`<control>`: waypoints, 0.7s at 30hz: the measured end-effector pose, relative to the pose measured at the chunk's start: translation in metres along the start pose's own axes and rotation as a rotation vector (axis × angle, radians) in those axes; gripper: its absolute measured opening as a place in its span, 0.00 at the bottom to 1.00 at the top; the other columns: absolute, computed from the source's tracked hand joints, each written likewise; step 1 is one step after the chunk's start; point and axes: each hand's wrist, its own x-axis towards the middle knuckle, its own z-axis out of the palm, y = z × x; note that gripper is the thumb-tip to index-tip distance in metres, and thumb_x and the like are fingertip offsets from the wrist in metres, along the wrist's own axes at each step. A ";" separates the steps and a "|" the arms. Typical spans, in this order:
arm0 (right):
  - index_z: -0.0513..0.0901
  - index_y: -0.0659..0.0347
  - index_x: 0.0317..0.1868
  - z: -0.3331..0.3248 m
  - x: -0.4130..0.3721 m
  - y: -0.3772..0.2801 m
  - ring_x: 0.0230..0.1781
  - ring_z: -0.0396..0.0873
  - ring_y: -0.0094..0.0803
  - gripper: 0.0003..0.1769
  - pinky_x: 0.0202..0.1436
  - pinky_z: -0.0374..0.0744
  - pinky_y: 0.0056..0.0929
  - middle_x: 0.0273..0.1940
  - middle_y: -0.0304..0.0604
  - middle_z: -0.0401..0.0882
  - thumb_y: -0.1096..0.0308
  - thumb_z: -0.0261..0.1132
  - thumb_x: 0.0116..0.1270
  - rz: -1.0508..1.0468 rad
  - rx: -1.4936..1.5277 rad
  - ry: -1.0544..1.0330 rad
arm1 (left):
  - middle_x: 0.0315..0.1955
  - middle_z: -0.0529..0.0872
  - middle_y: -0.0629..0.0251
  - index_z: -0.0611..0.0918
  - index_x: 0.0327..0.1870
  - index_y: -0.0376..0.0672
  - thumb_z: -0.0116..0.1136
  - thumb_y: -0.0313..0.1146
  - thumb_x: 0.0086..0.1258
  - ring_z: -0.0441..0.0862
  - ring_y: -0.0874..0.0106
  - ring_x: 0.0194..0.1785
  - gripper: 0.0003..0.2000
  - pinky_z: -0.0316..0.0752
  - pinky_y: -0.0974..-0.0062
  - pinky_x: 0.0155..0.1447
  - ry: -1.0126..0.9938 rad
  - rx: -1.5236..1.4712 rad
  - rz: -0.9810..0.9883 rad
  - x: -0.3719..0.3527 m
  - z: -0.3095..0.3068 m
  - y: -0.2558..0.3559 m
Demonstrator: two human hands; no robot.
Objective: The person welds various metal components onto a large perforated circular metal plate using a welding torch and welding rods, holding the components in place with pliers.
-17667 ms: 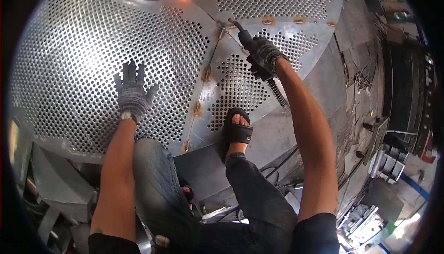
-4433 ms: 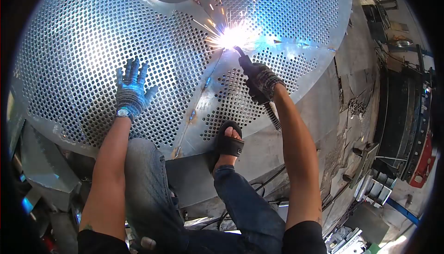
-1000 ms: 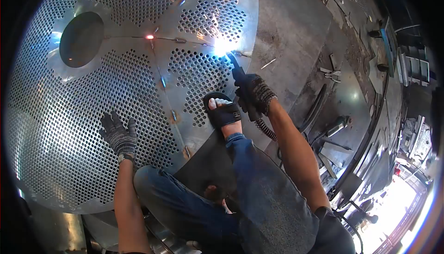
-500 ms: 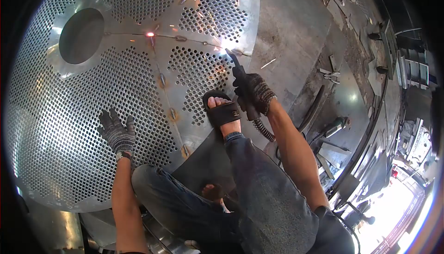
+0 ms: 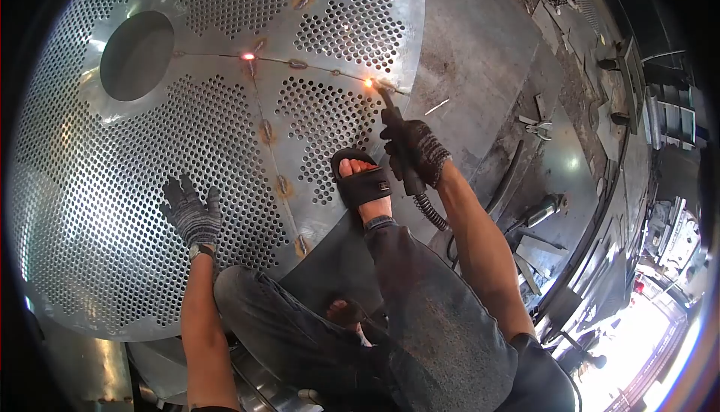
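Observation:
My right hand (image 5: 421,151), in a dark knitted glove, is wrapped round the handle of a black welding torch (image 5: 397,128). The torch's tip meets the seam near the right rim of a large perforated metal disc (image 5: 225,130). A small orange glow (image 5: 368,82) sits at that tip, and a second red-hot spot (image 5: 248,56) shows farther left where seams cross. My left hand (image 5: 193,213), in a grey striped glove, lies flat on the perforated sheet with its fingers spread. Rusty-brown weld spots (image 5: 283,187) dot the seams.
A round hole (image 5: 136,55) opens in the disc at upper left. My sandalled foot (image 5: 364,179) rests at its edge. Pliers (image 5: 538,128), an angle grinder (image 5: 544,209) and metal scraps lie to the right. The torch's cable (image 5: 430,213) trails past my leg.
The bright arc and flying sparks have gone, leaving a small orange glow at the seam. The view has shifted slightly; both hands stay nearly where they were.

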 end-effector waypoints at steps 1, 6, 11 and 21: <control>0.82 0.72 0.48 -0.001 0.003 0.002 0.14 0.76 0.35 0.42 0.17 0.76 0.39 0.29 0.43 0.78 0.30 0.68 0.73 -0.002 -0.002 -0.001 | 0.89 0.53 0.51 0.61 0.89 0.47 0.39 0.70 0.83 0.45 0.54 0.92 0.44 0.34 0.41 0.91 0.000 0.003 -0.003 0.000 0.000 0.000; 0.82 0.71 0.48 0.006 -0.001 -0.004 0.16 0.78 0.35 0.39 0.18 0.78 0.39 0.28 0.44 0.78 0.33 0.68 0.76 -0.026 0.014 0.086 | 0.89 0.55 0.51 0.62 0.88 0.46 0.39 0.70 0.83 0.46 0.54 0.92 0.44 0.35 0.41 0.91 0.049 -0.001 0.012 0.001 0.008 -0.002; 0.82 0.66 0.53 0.015 -0.017 -0.030 0.17 0.79 0.34 0.27 0.19 0.79 0.37 0.28 0.42 0.79 0.45 0.68 0.81 -0.251 0.110 0.186 | 0.88 0.56 0.49 0.64 0.87 0.45 0.40 0.70 0.83 0.47 0.54 0.92 0.43 0.35 0.41 0.91 0.056 -0.009 0.010 0.001 0.011 -0.003; 0.75 0.64 0.58 0.025 -0.055 -0.094 0.27 0.82 0.24 0.19 0.30 0.82 0.29 0.35 0.42 0.83 0.68 0.74 0.76 -0.834 0.126 0.216 | 0.89 0.52 0.48 0.58 0.89 0.44 0.40 0.70 0.83 0.43 0.53 0.93 0.45 0.31 0.43 0.91 -0.025 -0.052 -0.004 0.001 -0.003 -0.002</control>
